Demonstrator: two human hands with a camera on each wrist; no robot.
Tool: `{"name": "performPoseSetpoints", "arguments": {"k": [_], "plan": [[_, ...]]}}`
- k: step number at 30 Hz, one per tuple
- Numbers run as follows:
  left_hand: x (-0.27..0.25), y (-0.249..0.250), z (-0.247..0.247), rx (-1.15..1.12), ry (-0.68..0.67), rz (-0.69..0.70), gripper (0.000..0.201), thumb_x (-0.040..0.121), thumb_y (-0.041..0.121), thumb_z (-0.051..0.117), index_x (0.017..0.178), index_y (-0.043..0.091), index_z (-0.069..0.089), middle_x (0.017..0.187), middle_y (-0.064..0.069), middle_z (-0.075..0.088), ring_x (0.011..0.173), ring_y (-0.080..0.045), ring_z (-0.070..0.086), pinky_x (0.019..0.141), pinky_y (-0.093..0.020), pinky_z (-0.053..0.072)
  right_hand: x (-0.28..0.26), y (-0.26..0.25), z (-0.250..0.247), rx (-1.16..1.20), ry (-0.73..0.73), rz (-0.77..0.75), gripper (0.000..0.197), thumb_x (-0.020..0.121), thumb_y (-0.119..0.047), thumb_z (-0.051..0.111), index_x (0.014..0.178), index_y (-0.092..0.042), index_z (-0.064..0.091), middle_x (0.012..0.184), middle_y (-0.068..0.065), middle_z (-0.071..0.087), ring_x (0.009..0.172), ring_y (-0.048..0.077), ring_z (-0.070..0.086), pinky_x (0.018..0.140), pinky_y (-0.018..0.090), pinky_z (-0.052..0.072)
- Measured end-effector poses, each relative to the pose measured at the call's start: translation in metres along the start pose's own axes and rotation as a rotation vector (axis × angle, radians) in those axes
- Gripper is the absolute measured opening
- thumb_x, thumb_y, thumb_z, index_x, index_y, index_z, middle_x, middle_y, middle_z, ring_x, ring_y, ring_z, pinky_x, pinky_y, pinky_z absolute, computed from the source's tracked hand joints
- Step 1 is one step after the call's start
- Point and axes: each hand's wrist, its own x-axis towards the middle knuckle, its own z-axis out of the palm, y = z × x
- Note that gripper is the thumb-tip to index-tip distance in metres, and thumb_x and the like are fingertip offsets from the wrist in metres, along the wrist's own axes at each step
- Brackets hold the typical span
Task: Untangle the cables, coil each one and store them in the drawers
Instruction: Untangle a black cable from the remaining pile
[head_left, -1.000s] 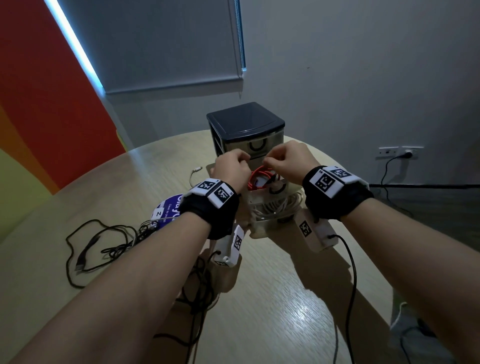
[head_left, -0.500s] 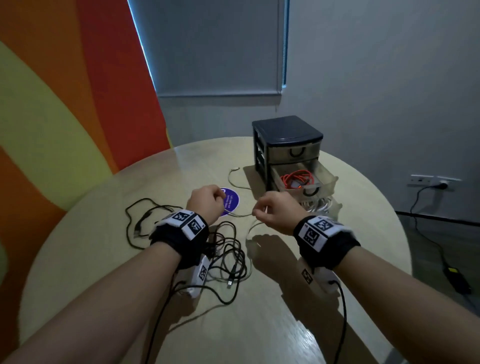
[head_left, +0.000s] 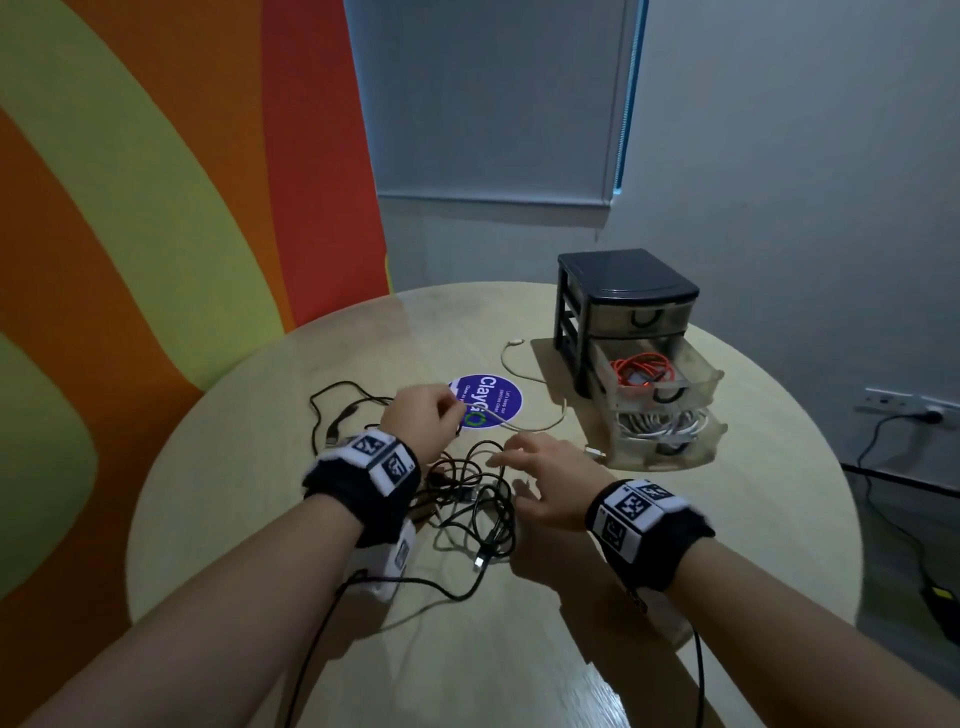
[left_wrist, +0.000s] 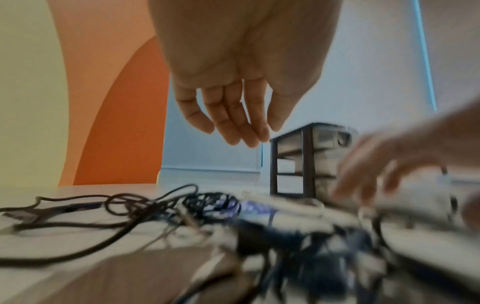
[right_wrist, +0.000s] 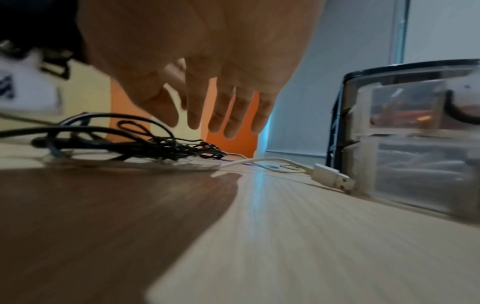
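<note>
head view, left to right: a striped orange, red and yellow-green wall (head_left: 156, 208) stands behind the round wooden table (head_left: 260, 493). a tangle of black cables (head_left: 467, 488) lies on the tabletop, with one loop trailing out to the left (head_left: 332, 410). the left hand (head_left: 423, 421) is above the far left side of the tangle, beside a round purple sticker (head_left: 488, 401). in the head view its fingertips appear to pinch the white cable (head_left: 524, 427); in the left wrist view the fingers (left_wrist: 233, 115) hang straight and relaxed with nothing seen between them, so its grip cannot be told. the right hand (head_left: 550, 478) is spread above the near right side of the tangle, fingers extended and apart, holding nothing; the right wrist view shows the same, with the fingers (right_wrist: 228, 111) clear of the black cables (right_wrist: 145, 144). the white cable runs across the sticker, curves toward the drawer unit (head_left: 623, 291), and its usb plug (right_wrist: 333, 178) lies on the table just beside the lowest drawer. the drawer unit stands on the far right of the table. its top drawer (head_left: 636, 318) is closed. the middle drawer (head_left: 691, 387) is pulled out and holds a coiled orange cable (head_left: 641, 370). the bottom drawer (head_left: 649, 452) is also pulled out and holds a coiled white cable (head_left: 660, 427). a wall socket (head_left: 904, 408) with a plugged-in lead is at the far right.
</note>
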Motion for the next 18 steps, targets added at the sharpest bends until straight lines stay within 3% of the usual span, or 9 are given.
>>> {"name": "performPoseSetpoints", "arguments": {"k": [3, 4, 6, 9, 12, 14, 16, 18], "plan": [[0.015, 0.01, -0.023, -0.187, 0.105, -0.072, 0.019, 0.088, 0.022, 0.059, 0.092, 0.008, 0.072, 0.09, -0.006, 0.071, 0.085, -0.02, 0.063, 0.07, -0.022, 0.04, 0.005, -0.01, 0.002, 0.029, -0.072, 0.071, 0.039, 0.092, -0.044, 0.049, 0.123, -0.023, 0.059, 0.124, 0.003, 0.051, 0.113, 0.02, 0.05, 0.095, 0.034, 0.041], [0.018, 0.012, -0.029, -0.232, 0.084, -0.094, 0.018, 0.087, 0.021, 0.061, 0.09, 0.008, 0.072, 0.09, -0.007, 0.071, 0.085, -0.021, 0.063, 0.07, -0.022, 0.042, 0.007, -0.013, 0.003, 0.055, -0.122, 0.119, 0.044, 0.091, -0.051, 0.048, 0.122, -0.023, 0.059, 0.122, 0.003, 0.051, 0.111, 0.02, 0.051, 0.093, 0.033, 0.042], [0.019, 0.013, -0.039, -0.259, -0.088, -0.124, 0.013, 0.086, 0.021, 0.063, 0.088, 0.012, 0.071, 0.089, -0.005, 0.071, 0.076, -0.017, 0.062, 0.061, -0.021, 0.042, 0.01, -0.021, 0.006, 0.138, -0.208, 0.195, 0.051, 0.085, -0.057, 0.053, 0.123, -0.022, 0.059, 0.12, 0.003, 0.049, 0.11, 0.019, 0.05, 0.093, 0.033, 0.043], [0.011, 0.013, -0.047, -0.189, -0.393, -0.113, 0.009, 0.085, 0.023, 0.065, 0.089, 0.016, 0.07, 0.079, 0.001, 0.069, 0.063, -0.009, 0.058, 0.053, -0.019, 0.038, 0.014, -0.027, 0.005, 0.178, -0.208, 0.234, 0.047, 0.082, -0.047, 0.065, 0.114, -0.013, 0.064, 0.112, 0.006, 0.056, 0.101, 0.017, 0.052, 0.088, 0.031, 0.044], [-0.003, 0.012, -0.046, -0.157, -0.485, -0.109, 0.004, 0.083, 0.021, 0.067, 0.086, 0.018, 0.07, 0.071, 0.007, 0.066, 0.06, -0.005, 0.057, 0.051, -0.018, 0.038, 0.016, -0.027, 0.0, 0.146, -0.171, 0.219, 0.029, 0.084, -0.029, 0.067, 0.102, -0.006, 0.066, 0.098, 0.007, 0.057, 0.092, 0.019, 0.053, 0.082, 0.03, 0.044], [-0.012, 0.009, -0.038, -0.078, -0.54, -0.08, 0.003, 0.081, 0.02, 0.07, 0.085, 0.02, 0.07, 0.069, 0.01, 0.065, 0.061, -0.004, 0.057, 0.055, -0.017, 0.041, 0.013, -0.027, -0.002, 0.109, -0.153, 0.205, 0.025, 0.088, -0.022, 0.062, 0.105, -0.004, 0.063, 0.104, 0.011, 0.057, 0.1, 0.025, 0.054, 0.082, 0.03, 0.042], [-0.018, 0.01, -0.031, -0.146, -0.473, -0.035, 0.002, 0.081, 0.018, 0.071, 0.081, 0.019, 0.07, 0.067, 0.009, 0.064, 0.06, -0.005, 0.057, 0.057, -0.015, 0.043, 0.011, -0.025, -0.004, 0.115, -0.115, 0.207, 0.024, 0.089, -0.018, 0.058, 0.107, -0.002, 0.06, 0.113, 0.013, 0.055, 0.105, 0.026, 0.052, 0.08, 0.028, 0.039], [-0.015, 0.015, -0.033, -0.374, -0.199, -0.054, 0.005, 0.084, 0.018, 0.067, 0.08, 0.017, 0.07, 0.065, 0.007, 0.063, 0.056, -0.005, 0.056, 0.049, -0.011, 0.04, 0.007, -0.022, -0.004, 0.113, -0.085, 0.206, 0.021, 0.087, -0.016, 0.059, 0.104, -0.003, 0.06, 0.113, 0.013, 0.054, 0.102, 0.025, 0.051, 0.079, 0.026, 0.038]]}}
